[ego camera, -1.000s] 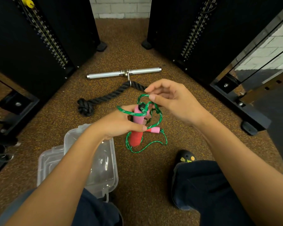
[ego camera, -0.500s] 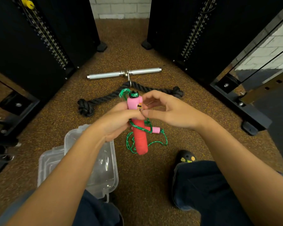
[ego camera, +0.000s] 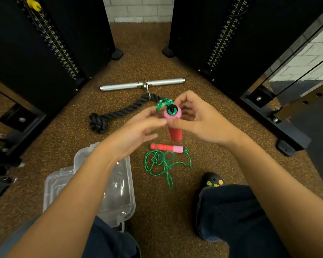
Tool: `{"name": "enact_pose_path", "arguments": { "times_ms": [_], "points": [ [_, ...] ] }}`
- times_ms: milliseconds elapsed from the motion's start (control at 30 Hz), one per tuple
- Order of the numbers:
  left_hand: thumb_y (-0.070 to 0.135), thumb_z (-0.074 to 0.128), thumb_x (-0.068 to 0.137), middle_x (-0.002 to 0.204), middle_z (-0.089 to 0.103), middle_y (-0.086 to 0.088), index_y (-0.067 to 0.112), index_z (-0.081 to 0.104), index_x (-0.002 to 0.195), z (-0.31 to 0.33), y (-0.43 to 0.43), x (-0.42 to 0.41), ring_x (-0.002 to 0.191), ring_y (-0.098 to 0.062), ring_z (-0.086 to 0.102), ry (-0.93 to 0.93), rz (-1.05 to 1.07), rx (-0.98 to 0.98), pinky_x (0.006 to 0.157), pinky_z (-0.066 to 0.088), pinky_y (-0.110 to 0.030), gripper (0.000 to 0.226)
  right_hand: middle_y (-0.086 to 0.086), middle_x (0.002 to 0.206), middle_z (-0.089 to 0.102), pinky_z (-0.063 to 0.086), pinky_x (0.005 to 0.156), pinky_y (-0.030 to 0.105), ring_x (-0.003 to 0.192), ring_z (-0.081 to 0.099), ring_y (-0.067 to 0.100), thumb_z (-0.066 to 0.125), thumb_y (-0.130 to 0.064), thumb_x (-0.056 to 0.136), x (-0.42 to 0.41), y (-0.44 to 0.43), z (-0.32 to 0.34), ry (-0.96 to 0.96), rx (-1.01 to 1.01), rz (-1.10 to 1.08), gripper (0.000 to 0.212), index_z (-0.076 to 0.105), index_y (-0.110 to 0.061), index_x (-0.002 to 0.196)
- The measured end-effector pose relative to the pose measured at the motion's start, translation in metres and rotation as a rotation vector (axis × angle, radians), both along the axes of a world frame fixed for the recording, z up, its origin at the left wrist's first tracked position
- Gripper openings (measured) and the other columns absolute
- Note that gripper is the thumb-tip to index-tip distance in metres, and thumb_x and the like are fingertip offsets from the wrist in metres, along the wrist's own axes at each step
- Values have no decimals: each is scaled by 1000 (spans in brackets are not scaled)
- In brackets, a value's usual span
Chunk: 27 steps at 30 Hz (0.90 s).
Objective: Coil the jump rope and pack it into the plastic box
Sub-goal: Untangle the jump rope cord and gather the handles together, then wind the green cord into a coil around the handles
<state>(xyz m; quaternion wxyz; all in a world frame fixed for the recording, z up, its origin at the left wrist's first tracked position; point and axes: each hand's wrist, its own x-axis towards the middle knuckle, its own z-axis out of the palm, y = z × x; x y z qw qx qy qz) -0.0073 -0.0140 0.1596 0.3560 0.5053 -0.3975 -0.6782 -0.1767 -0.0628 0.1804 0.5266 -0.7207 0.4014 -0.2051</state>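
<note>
A pink-and-red jump rope handle stands upright between my hands, its black cap facing me. My left hand pinches it from the left and my right hand grips it from the right. Green cord sticks out at the handle's top. The second handle lies on the floor below, with a loose tangle of green cord in front of it. The clear plastic box sits open on the floor under my left forearm.
A black knotted rope attachment and a chrome bar lie on the speckled floor beyond my hands. Black weight-stack machines stand left and right. My shoe and knee are at the lower right.
The wound cord has come off the handle and dropped to the floor beside the second handle. The held handle has tilted so that its cap faces me, and my hands have risen slightly.
</note>
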Motion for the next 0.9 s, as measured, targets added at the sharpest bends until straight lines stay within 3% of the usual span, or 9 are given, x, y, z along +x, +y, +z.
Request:
{"name": "enact_pose_path", "arguments": {
  "times_ms": [67,167,300,367,433,533,633,767,900],
  "points": [
    [29,55,74,128,58,5,28,47,126,0,0,0,120,-13,54,79,-31,13,105,36,-41,53,10,99,66,51,85,39,87,62,26,67,-15,81,-2,-1,1,-19,15,-8,33,47,-5,106],
    [39,57,76,128,57,7,41,37,130,-6,2,-7,118,-14,55,14,-111,20,106,36,-42,58,6,98,66,50,79,33,83,61,12,60,-20,86,-4,-4,1,-59,79,-51,18,53,-16,102],
    [57,53,75,124,60,5,32,52,122,-10,-2,-11,114,-15,58,129,32,53,102,41,-39,54,9,88,64,48,79,38,84,61,22,52,-22,77,-2,-7,4,-127,271,-67,13,56,-19,90],
    [46,51,79,114,66,5,24,55,120,-8,-6,-6,105,-12,63,293,209,74,94,47,-31,47,15,86,64,48,73,35,83,62,26,54,-15,80,-3,-5,3,-63,318,6,10,52,-15,90],
    [27,50,86,95,72,8,20,58,114,-8,-9,0,88,-6,67,359,341,59,79,52,-22,30,21,91,65,48,69,36,82,61,27,59,-16,81,-6,-3,1,117,286,125,14,50,-14,91],
    [12,41,95,75,71,9,18,59,108,-9,-9,2,74,-4,68,322,357,51,70,55,-18,23,13,99,66,50,82,47,84,62,30,70,-30,76,-6,3,-3,372,187,273,34,50,-13,98],
    [12,37,97,67,60,4,13,59,110,-10,-6,-6,67,-8,67,355,290,81,71,57,-22,26,3,104,61,51,86,40,93,59,22,71,-41,74,1,11,-3,486,64,334,48,50,-15,109],
    [14,38,96,59,46,5,13,60,107,-13,-2,-15,50,-4,48,365,176,124,56,46,-22,25,-1,120,57,47,96,35,110,55,16,72,-38,74,-8,7,3,604,93,444,53,49,-18,117],
    [18,41,95,59,42,7,15,61,101,-14,4,-22,48,-4,39,341,41,154,53,38,-20,21,-2,148,22,29,110,38,134,27,19,59,-28,87,-20,-4,7,601,-146,243,67,20,-37,141]
  ]
}}
